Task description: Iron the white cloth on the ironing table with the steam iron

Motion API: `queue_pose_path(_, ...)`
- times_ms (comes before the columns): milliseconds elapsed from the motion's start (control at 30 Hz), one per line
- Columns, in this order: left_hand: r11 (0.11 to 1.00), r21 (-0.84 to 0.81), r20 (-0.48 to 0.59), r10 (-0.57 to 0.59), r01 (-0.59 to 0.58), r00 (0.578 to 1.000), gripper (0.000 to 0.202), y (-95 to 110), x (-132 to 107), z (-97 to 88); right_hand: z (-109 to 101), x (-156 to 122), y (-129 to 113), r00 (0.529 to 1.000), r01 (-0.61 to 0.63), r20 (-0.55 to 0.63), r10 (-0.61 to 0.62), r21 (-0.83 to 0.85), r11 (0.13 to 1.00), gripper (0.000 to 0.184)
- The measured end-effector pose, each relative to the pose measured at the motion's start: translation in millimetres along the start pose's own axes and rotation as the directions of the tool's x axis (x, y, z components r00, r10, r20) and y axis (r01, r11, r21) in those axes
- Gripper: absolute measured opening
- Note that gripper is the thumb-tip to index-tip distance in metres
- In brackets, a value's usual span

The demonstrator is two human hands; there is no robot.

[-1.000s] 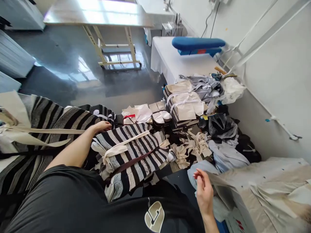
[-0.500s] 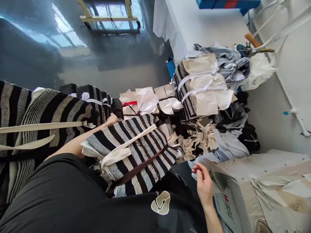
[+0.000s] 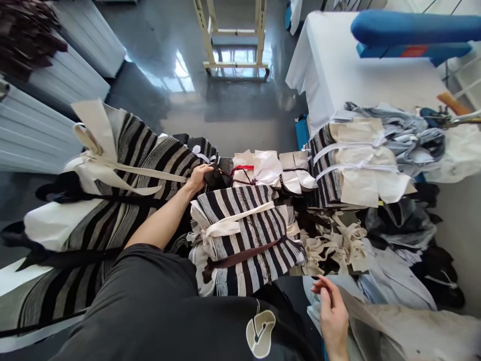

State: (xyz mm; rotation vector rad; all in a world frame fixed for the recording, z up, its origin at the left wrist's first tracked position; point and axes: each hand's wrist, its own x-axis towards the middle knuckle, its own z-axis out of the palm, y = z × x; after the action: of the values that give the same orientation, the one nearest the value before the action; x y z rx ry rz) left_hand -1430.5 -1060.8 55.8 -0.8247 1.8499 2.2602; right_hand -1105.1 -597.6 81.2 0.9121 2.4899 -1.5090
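Observation:
My left hand (image 3: 198, 178) reaches forward between the striped stacks. Its fingers are closed on a small black bundle (image 3: 215, 177), which looks like dark fabric pieces. Close beside my forearm lies a tied bundle of black, grey and cream striped cloth (image 3: 248, 225), bound with a cream strip and a dark brown strip. My right hand (image 3: 334, 313) hovers low at the right, above pale cloth, fingers loosely bent and nothing in them. Beyond my left hand sit small cream-topped bundles (image 3: 267, 165), one with a red strip.
Large striped cloth stacks (image 3: 150, 150) fill the left. At the right are a white-tied bundle (image 3: 361, 165), cream strip scraps (image 3: 334, 243) and grey-blue cloth (image 3: 406, 130). Farther off stand a white-covered table (image 3: 338, 55) with a blue padded board (image 3: 413, 27) and a wheeled frame (image 3: 236, 65).
The view has swung left and up, showing more of the left stacks and floor. My left hand has closed on the black bundle and lifted it slightly. My right hand stays much the same.

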Motion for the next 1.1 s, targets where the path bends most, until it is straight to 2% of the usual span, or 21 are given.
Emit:
queue_pose_path(100,0.961,-0.261,0.071,0.111,-0.089,0.991,0.028,25,-2,-0.4,-7,2,-9,0.998,0.055,-0.016,-0.056,-0.030,0.998,0.050)
queue_pose_path(167,0.882,-0.455,0.131,0.204,-0.124,0.970,0.030,49,-9,3.8,-12,5,-17,0.994,0.102,-0.041,-0.104,-0.047,0.994,0.049)
queue_pose_path(233,0.808,-0.574,0.178,0.280,-0.132,0.943,0.031,75,-19,11.1,-15,9,-27,0.986,0.145,-0.069,-0.149,-0.068,0.987,0.048)
queue_pose_path(300,0.775,-0.609,0.193,0.350,-0.167,0.917,0.030,99,-32,21.7,-15,13,-38,0.979,0.183,-0.080,-0.189,-0.079,0.980,0.046)
queue_pose_path(367,0.749,-0.617,0.161,0.420,-0.241,0.893,0.029,119,-45,34.5,-11,14,-49,0.973,0.217,-0.066,-0.221,-0.062,0.974,0.044)
queue_pose_path(467,0.725,-0.615,0.094,0.459,-0.311,0.884,0.030,138,-63,52.4,-2,12,-60,0.967,0.252,-0.025,-0.253,-0.030,0.967,0.041)
queue_pose_path(567,0.696,-0.644,0.104,0.490,-0.317,0.865,0.029,148,-77,63.6,4,9,-61,0.964,0.264,-0.010,-0.264,-0.041,0.964,0.041)
queue_pose_path(667,0.667,-0.675,0.138,0.533,-0.315,0.835,0.026,152,-89,68.8,4,8,-50,0.971,0.239,0.000,-0.239,-0.055,0.969,0.044)
queue_pose_path(767,0.666,-0.685,0.178,0.546,-0.296,0.818,0.027,155,-100,70.5,-1,10,-37,0.982,0.187,0.012,-0.187,-0.076,0.979,0.046)
queue_pose_path(900,0.655,-0.721,0.283,0.576,-0.225,0.767,0.030,156,-103,67.8,-6,13,-26,0.986,0.167,0.013,-0.167,-0.082,0.982,0.049)
queue_pose_path(967,0.660,-0.720,0.293,0.571,-0.216,0.767,0.031,155,-101,65.0,-7,14,-25,0.983,0.182,0.022,-0.181,-0.076,0.980,0.049)
queue_pose_path(1100,0.682,-0.697,0.266,0.533,-0.221,0.803,0.031,154,-96,58.4,-4,16,-23,0.980,0.200,0.031,-0.199,-0.064,0.978,0.047)
